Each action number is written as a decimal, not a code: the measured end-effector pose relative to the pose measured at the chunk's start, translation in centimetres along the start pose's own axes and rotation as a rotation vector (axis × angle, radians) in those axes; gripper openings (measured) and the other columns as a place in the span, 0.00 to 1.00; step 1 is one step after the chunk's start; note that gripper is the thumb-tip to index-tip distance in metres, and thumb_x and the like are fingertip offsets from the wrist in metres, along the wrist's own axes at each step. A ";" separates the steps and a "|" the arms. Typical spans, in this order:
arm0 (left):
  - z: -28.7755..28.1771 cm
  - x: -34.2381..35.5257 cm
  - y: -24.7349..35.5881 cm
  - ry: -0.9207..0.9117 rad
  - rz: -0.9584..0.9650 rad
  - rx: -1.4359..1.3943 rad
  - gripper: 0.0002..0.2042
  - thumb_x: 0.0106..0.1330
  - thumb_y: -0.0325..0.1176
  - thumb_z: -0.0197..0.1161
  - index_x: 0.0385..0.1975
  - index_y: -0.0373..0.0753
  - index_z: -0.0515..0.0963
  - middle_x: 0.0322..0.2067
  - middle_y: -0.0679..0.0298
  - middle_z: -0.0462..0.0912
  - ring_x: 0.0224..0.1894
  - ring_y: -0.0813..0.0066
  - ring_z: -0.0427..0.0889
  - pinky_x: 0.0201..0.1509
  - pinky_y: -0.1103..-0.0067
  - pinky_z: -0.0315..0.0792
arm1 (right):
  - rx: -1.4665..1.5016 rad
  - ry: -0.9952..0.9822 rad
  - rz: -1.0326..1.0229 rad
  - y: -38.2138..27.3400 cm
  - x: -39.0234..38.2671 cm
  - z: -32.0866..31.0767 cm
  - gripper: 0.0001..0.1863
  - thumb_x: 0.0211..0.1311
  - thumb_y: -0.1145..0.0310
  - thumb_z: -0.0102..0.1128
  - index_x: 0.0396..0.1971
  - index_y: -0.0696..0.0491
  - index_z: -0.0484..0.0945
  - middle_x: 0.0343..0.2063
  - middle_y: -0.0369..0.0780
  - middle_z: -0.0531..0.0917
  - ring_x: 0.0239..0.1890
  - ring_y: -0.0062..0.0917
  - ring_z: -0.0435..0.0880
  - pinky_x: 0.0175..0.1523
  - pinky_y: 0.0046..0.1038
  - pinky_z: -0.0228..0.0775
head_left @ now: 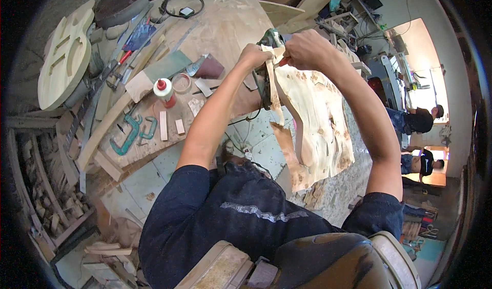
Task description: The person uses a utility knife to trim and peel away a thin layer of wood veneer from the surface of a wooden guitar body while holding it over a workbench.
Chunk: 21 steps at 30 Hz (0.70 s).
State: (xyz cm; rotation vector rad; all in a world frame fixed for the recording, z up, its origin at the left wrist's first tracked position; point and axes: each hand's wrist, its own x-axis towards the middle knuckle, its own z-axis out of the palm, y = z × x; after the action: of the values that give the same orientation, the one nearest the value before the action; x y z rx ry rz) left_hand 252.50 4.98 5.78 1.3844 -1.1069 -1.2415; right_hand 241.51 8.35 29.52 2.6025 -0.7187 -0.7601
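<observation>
Fingers on veneer beside cluttered workbench

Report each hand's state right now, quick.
Left hand: closed on a thin pale wood strip.
Right hand: closed around something red; what exactly can't be told.

- From here I count two bare hands
- two teal clamps
- two small pale wood blocks
- one red-capped bottle
- one guitar-shaped wooden body
- two other people, as far as I can see
</observation>
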 end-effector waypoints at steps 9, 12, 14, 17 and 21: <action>0.3 0.1 1.4 0.008 0.024 0.125 0.11 0.57 0.34 0.69 0.29 0.30 0.85 0.25 0.63 0.85 0.25 0.76 0.83 0.29 0.78 0.75 | -0.044 0.070 0.008 0.4 0.4 1.5 0.14 0.53 0.58 0.71 0.25 0.55 0.86 0.27 0.46 0.88 0.33 0.40 0.89 0.38 0.39 0.80; 0.3 0.0 1.3 0.011 -0.007 0.131 0.11 0.57 0.34 0.69 0.29 0.30 0.86 0.25 0.62 0.85 0.25 0.76 0.82 0.29 0.78 0.75 | 0.047 0.007 0.054 0.8 -0.4 -0.1 0.14 0.54 0.57 0.71 0.26 0.55 0.86 0.28 0.47 0.88 0.34 0.41 0.89 0.38 0.39 0.80; 0.2 0.2 1.0 -0.014 -0.014 0.016 0.11 0.57 0.34 0.69 0.29 0.30 0.86 0.26 0.62 0.85 0.25 0.76 0.82 0.30 0.77 0.74 | 0.002 0.005 0.048 0.7 -0.3 -0.6 0.15 0.54 0.57 0.71 0.27 0.55 0.86 0.29 0.47 0.88 0.35 0.41 0.89 0.39 0.39 0.80; 0.1 0.7 0.6 0.021 -0.046 0.020 0.12 0.56 0.35 0.69 0.30 0.30 0.86 0.26 0.62 0.86 0.26 0.75 0.82 0.31 0.77 0.74 | -0.020 -0.006 0.067 0.5 0.4 0.4 0.15 0.55 0.57 0.70 0.29 0.56 0.86 0.31 0.48 0.88 0.36 0.41 0.89 0.40 0.39 0.81; -0.8 0.3 1.2 0.075 0.022 0.107 0.14 0.55 0.38 0.69 0.31 0.31 0.86 0.26 0.62 0.86 0.26 0.75 0.83 0.31 0.77 0.73 | 0.002 -0.028 0.111 1.3 1.3 1.5 0.17 0.55 0.56 0.69 0.32 0.56 0.86 0.33 0.49 0.88 0.38 0.43 0.89 0.42 0.40 0.82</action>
State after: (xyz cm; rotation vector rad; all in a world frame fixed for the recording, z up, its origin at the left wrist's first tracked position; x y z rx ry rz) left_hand 253.23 4.55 6.94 1.4826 -1.1471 -1.1192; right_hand 241.10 6.36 28.35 2.5340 -0.8643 -0.7643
